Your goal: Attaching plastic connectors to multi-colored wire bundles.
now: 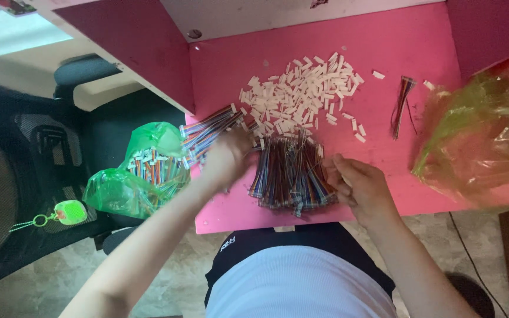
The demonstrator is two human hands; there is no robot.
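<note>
- Head view looks down on a pink table (396, 65), matte and scuffed, boxed in by darker pink side walls
- A crinkled translucent bag (481, 138), green and orange, slumps glossy over the table's right edge
- A green plastic bag (119, 188) hangs off the left edge, stuffed with striped cables tipped in white; it looks barely supported and could slide to the floor if knocked
- The pile of ribbon cables (290, 174) lies flat near the front edge between both hands, thin multicoloured strands packed side by side; overhanging ends could drag the stack off if pulled
- The heap of white connectors (301, 94), small hard rectangular plastic pieces, spreads loosely behind the pile; a sweeping wrist could scatter them
- The left hand (228, 156), blurred, is closed around a bundle of cables (207, 131) that fans out towards the green bag; a loose hold could spill strands
- The right hand (357, 182) rests at the pile's right edge with fingers curled; whether it pinches anything I cannot tell
- A few stray cables (402, 103) lie apart to the right
</note>
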